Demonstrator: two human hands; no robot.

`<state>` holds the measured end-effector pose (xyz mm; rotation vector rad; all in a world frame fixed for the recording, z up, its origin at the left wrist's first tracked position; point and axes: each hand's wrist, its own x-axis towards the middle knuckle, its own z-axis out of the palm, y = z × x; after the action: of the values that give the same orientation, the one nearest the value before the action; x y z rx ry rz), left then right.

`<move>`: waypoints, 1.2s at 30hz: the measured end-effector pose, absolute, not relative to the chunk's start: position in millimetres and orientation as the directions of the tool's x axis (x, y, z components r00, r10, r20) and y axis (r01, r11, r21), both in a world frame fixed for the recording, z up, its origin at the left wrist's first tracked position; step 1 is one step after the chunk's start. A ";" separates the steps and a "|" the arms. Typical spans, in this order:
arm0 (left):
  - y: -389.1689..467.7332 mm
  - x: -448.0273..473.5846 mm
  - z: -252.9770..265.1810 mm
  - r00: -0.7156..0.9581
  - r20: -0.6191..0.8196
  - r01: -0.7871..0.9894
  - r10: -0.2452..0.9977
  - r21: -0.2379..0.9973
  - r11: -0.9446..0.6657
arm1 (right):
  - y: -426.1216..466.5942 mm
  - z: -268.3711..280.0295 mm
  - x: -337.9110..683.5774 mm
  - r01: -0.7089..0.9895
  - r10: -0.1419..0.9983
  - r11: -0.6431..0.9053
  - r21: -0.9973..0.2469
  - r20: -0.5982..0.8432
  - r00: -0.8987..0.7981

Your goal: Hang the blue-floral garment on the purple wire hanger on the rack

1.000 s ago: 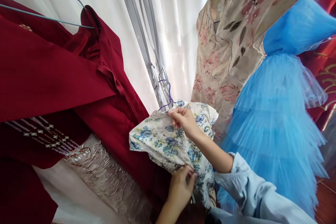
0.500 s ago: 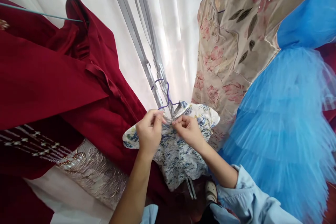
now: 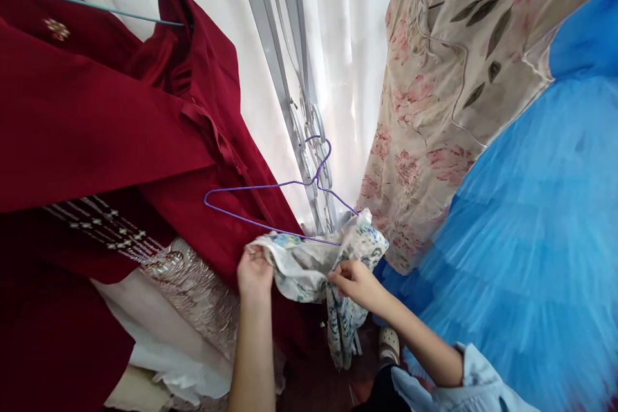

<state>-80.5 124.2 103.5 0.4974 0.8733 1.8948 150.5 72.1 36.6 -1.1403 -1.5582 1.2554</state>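
A purple wire hanger (image 3: 270, 187) hangs from the metal stand (image 3: 309, 161), its left arm bare. The white floral blouse (image 3: 304, 280), patterned in blue and yellow, still sits on the hanger's right end and sags below it. At the blouse's left side, my left hand (image 3: 255, 265) is closed on the cloth. My right hand (image 3: 355, 281) pinches the blouse's front edge near the middle. Part of the blouse hangs in folds beneath my right hand.
To the left hang dark red garments (image 3: 96, 103) and a beaded piece (image 3: 116, 232). A beige floral dress (image 3: 410, 109) and a blue tulle dress (image 3: 531, 225) hang at the right. White curtain (image 3: 338, 32) covers the back. A clog shoe (image 3: 389, 341) is on the floor.
The blouse's left shoulder has come off the hanger, and its neckline is spread apart. My left hand has moved left and down with the cloth; my right hand is lower.
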 end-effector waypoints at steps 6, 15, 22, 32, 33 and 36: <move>49.0 8.7 87.7 0.224 0.241 -0.062 0.944 0.970 -0.233 | 69.5 41.1 152.3 -0.206 0.935 -0.100 -0.974 -0.021 -0.354; 34.2 6.3 71.5 0.590 0.155 0.178 0.792 0.933 -0.314 | 36.9 92.1 211.4 0.046 0.632 -0.169 -0.985 -0.144 -0.762; 26.8 -1.4 33.8 0.540 -0.010 0.272 0.841 0.948 -0.163 | 53.2 160.7 309.6 0.402 0.817 0.343 -0.849 0.058 -0.574; 22.6 -47.1 95.7 0.126 0.179 0.363 0.976 0.907 -0.214 | 163.8 163.3 278.8 -0.083 0.896 0.228 -0.970 0.242 -0.372; 23.4 -55.8 100.0 0.080 0.165 0.320 0.983 0.930 -0.182 | 167.4 160.6 272.4 -0.131 0.893 0.172 -0.976 0.210 -0.398; 30.2 -92.8 111.8 0.167 0.029 0.207 0.986 0.976 -0.064 | 169.7 159.3 265.7 -0.177 0.870 0.122 -0.977 0.191 -0.454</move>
<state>-92.8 30.2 111.8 1.4729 1.2148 1.0113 265.7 169.7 159.3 -0.7093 -1.5107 1.4870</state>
